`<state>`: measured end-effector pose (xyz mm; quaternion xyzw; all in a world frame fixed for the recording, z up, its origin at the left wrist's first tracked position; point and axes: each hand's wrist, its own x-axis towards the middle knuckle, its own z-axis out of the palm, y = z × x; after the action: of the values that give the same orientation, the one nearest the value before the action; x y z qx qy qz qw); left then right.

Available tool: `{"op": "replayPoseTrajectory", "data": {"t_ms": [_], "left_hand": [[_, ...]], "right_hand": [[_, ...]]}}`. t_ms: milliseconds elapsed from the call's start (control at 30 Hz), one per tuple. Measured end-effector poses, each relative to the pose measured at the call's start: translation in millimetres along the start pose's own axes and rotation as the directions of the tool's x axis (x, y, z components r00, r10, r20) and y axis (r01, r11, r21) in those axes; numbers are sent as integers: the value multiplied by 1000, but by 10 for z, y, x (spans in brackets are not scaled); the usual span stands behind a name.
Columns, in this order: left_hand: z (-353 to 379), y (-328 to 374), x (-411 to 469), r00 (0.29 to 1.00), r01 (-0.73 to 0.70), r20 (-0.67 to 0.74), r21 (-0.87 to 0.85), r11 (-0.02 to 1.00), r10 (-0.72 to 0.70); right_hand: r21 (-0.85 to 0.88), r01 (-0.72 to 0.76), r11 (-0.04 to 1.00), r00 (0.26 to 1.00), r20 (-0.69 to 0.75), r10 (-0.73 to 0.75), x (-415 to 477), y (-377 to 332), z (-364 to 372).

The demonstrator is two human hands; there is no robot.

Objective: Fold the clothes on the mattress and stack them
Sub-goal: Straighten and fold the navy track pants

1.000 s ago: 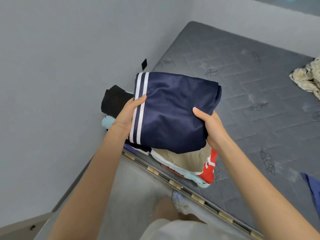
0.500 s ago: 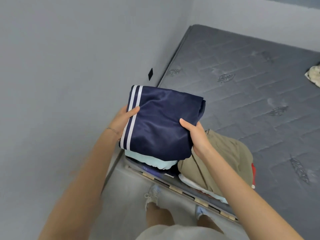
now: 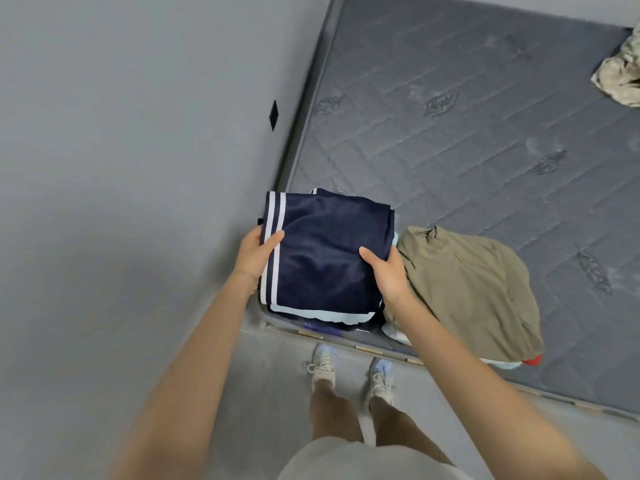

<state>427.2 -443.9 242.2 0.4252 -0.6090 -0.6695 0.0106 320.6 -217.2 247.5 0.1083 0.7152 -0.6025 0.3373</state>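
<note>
Grey wall (image 3: 121,168) — grey floor (image 3: 270,393).

Navy garment (image 3: 329,251), pinched between my left hand (image 3: 254,256) and my right hand (image 3: 388,275): smooth cloth, slight satin sheen. The two white stripes at its left edge look matt.
Directly under the navy garment: pale blue cloth (image 3: 346,317), matt.
Just right of the navy garment: olive garment (image 3: 467,292), matt woven cloth, creased.
Beyond the navy garment: mattress (image 3: 467,133), grey quilted fabric with stitched lines and leaf motifs, dull finish.
Far right of it I note a cream cloth (image 3: 620,74), crumpled, matt.
Left of it: wall (image 3: 121,168), smooth, matt paint.
Below it: bed frame (image 3: 363,348) with pale wood-like blocks; floor (image 3: 270,375), matt grey.
</note>
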Motion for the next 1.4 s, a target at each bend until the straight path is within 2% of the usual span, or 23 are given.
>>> {"op": "replayPoseTrajectory", "data": {"t_ms": [133, 233, 367, 700, 800, 1000, 1100, 1400], "left_hand": [[76, 112, 96, 999, -45, 11, 1, 999, 45], [166, 65, 158, 1000, 24, -3, 77, 997, -24], [188, -3, 190, 994, 111, -33, 126, 986, -108], [131, -31, 128, 985, 173, 13, 87, 981, -175], [144, -61, 71, 988, 152, -10, 115, 982, -152], [198, -95, 42, 988, 60, -155, 260, 964, -20], [207, -67, 34, 986, 18, -166, 303, 953, 34], [239, 9, 84, 984, -5, -162, 377, 926, 71]], "right_hand": [[13, -21, 1000, 999, -37, 22, 85, -42, -51], [-62, -76, 995, 995, -69, 71, 142, -13, -42], [-177, -69, 982, 995, -88, 54, 155, 29, -17], [-162, -90, 983, 991, -117, 72, 78, 103, -104], [-182, -80, 980, 993, -106, 61, 47, 115, -128], [-261, -115, 958, 991, -103, 90, 5, 139, -152], [-302, -100, 948, 991, -117, 67, -26, 134, -186], [-220, -49, 974, 985, -173, 11, -82, 144, -224]]}}
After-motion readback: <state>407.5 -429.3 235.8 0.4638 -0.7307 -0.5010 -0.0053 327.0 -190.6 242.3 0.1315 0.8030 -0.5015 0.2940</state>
